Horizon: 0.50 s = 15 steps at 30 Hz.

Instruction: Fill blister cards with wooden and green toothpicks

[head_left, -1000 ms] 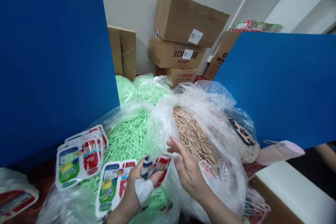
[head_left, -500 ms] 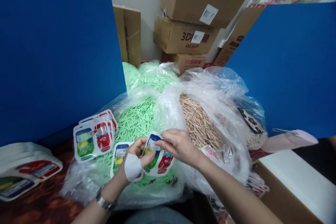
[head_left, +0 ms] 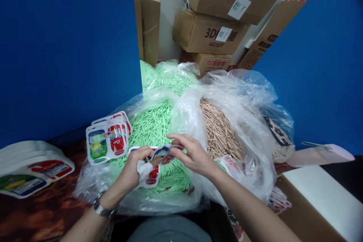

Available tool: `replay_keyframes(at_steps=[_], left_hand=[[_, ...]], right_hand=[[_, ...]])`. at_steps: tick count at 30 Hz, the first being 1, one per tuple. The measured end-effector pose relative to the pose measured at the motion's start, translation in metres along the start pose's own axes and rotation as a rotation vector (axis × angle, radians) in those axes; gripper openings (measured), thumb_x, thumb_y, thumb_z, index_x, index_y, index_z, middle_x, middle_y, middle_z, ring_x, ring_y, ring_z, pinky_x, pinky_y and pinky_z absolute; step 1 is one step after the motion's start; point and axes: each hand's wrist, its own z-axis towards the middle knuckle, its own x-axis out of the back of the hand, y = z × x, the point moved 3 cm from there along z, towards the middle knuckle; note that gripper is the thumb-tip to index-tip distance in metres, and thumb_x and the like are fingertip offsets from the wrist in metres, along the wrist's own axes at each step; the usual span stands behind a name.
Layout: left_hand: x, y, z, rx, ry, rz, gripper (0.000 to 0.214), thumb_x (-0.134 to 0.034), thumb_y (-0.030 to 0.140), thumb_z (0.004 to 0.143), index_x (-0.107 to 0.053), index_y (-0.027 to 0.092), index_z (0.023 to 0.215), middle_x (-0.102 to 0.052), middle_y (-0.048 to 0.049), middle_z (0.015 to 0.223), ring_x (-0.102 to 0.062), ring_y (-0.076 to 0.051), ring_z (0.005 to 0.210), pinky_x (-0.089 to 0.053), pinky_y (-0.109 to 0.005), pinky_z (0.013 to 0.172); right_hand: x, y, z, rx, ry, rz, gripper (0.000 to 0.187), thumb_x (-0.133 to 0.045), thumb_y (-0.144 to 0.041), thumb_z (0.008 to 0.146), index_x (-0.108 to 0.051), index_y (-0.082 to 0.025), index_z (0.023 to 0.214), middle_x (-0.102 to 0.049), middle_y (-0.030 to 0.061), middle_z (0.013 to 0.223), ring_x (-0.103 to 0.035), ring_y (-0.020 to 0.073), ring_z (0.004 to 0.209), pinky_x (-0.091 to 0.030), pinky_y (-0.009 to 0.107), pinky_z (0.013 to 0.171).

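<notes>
My left hand point(head_left: 135, 167), with a white bandage on the thumb, grips a small printed packet point(head_left: 159, 157) from its left side. My right hand point(head_left: 190, 153) pinches the packet's top right edge, with the other fingers spread. Both hands hover over an open clear bag of green sticks point(head_left: 154, 124). Right beside it lies an open clear bag of tan sticks point(head_left: 219, 132). Another packet point(head_left: 135, 151) lies on the green sticks under my left hand.
A small stack of printed packets point(head_left: 106, 140) rests on the green bag's left side, and a bigger stack point(head_left: 28, 168) lies at the far left. Blue panels point(head_left: 65, 45) stand left and right. Cardboard boxes point(head_left: 212, 34) are piled behind. A white-topped box point(head_left: 317, 200) sits at lower right.
The packet has tipped from facing me to nearly flat between my hands. My right hand went from reaching toward it to pinching its edge. The view has shifted down and left.
</notes>
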Motion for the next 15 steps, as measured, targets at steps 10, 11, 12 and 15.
replay_keyframes(at_steps=[10, 11, 12, 15], left_hand=[[0.018, 0.0, 0.004, 0.08, 0.148, -0.068, 0.036, -0.066, 0.031, 0.079, -0.04, 0.02, 0.058, -0.037, 0.0065, 0.061, -0.038, -0.011, 0.057, -0.029, -0.024, 0.055], [0.021, -0.003, 0.004, 0.118, 0.175, -0.1, 0.036, -0.067, 0.032, 0.078, -0.039, 0.02, 0.058, -0.036, 0.0067, 0.061, -0.037, -0.011, 0.056, -0.029, -0.024, 0.054], [0.024, -0.006, 0.003, 0.151, 0.193, -0.135, 0.036, -0.068, 0.033, 0.077, -0.039, 0.02, 0.058, -0.036, 0.0069, 0.06, -0.036, -0.011, 0.055, -0.029, -0.024, 0.053], [0.025, -0.013, 0.0, 0.2, 0.22, -0.218, 0.034, -0.069, 0.034, 0.074, -0.043, 0.02, 0.057, -0.039, 0.0066, 0.057, -0.038, -0.011, 0.054, -0.031, -0.023, 0.052]], right_hand=[[-0.001, -0.004, 0.002, -0.093, 0.226, 0.131, 0.026, -0.047, -0.03, 0.094, -0.05, -0.021, 0.118, -0.06, 0.0077, 0.103, -0.058, 0.019, 0.093, -0.047, 0.035, 0.083], [-0.005, 0.0, -0.007, -0.18, 0.254, 0.196, 0.027, -0.045, -0.03, 0.095, -0.048, -0.021, 0.12, -0.06, 0.007, 0.102, -0.059, 0.0181, 0.09, -0.048, 0.033, 0.079], [-0.014, 0.006, -0.017, -0.268, 0.239, 0.245, 0.024, -0.043, -0.028, 0.095, -0.048, -0.022, 0.118, -0.06, 0.0049, 0.095, -0.06, 0.0164, 0.082, -0.049, 0.03, 0.072], [-0.051, 0.023, -0.052, -0.379, -0.116, 0.193, 0.017, -0.047, -0.023, 0.093, -0.053, -0.019, 0.108, -0.063, 0.0026, 0.085, -0.061, 0.0154, 0.074, -0.05, 0.027, 0.067]])
